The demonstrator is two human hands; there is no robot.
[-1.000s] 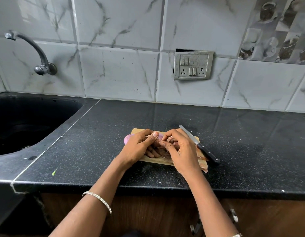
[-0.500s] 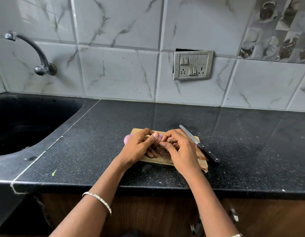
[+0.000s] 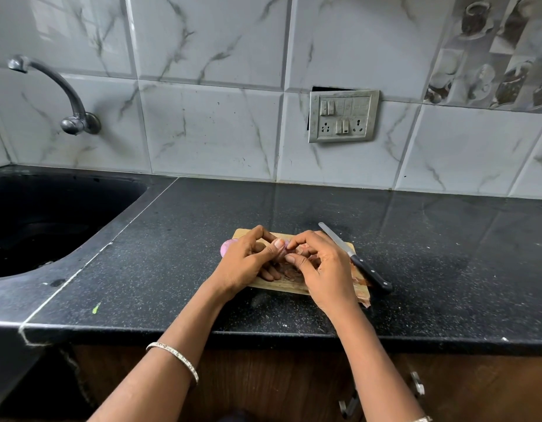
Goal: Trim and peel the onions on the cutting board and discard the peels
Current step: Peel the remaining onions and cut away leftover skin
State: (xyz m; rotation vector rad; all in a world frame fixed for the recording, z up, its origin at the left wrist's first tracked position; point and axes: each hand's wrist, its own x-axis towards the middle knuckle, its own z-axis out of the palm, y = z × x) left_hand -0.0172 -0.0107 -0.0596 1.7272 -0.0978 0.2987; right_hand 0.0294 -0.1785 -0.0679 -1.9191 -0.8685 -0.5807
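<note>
Both forearms reach over the counter's [image 3: 172,254] near edge and meet above the cutting board [image 3: 243,233]. The left hand [image 3: 248,264] curls round a held onion, thumb on top, and the right hand [image 3: 326,271] pinches it with thumb and forefinger. Fingers hide it, so its axis cannot be told. A peeled onion [image 3: 225,248] lies at the board's left end, peels [image 3: 362,295] at the near right corner, and the knife [image 3: 353,260] lies slantwise beside the right hand, tip toward the wall.
</note>
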